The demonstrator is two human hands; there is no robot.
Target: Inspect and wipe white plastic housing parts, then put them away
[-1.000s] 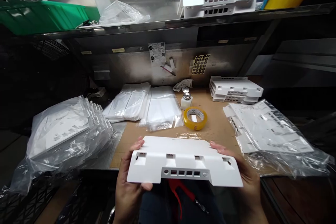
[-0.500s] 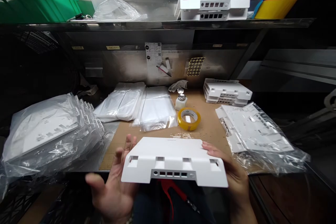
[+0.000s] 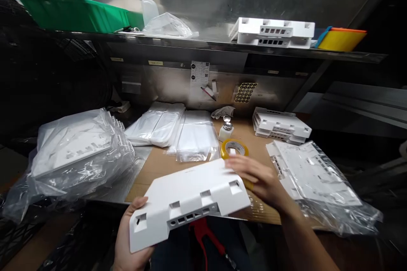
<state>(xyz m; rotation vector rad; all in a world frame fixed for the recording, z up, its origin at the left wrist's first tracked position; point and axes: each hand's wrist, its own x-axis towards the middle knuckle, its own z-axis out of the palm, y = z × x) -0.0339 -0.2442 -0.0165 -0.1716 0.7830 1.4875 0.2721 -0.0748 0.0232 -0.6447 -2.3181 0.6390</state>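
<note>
A white plastic router housing, with a row of port openings along its near edge, is held tilted over the front of the bench. My left hand grips its left end, thumb on top and fingers underneath. At the far right corner, my right hand has its fingers stretched over the top surface; they are slightly blurred, and whether they press on it I cannot tell. Just behind that hand lies a roll of yellow tape. Below the housing, a red-handled air blow gun is partly hidden.
Bagged white housings stand left and right. Flat clear bags and a pump bottle lie on cardboard. More housings are stacked at back right and on the shelf, beside a green bin.
My left hand has closed on the housing's left end. The housing has turned, its right end higher. My right hand has shifted from the right side onto the far corner. The camera view has tilted.
</note>
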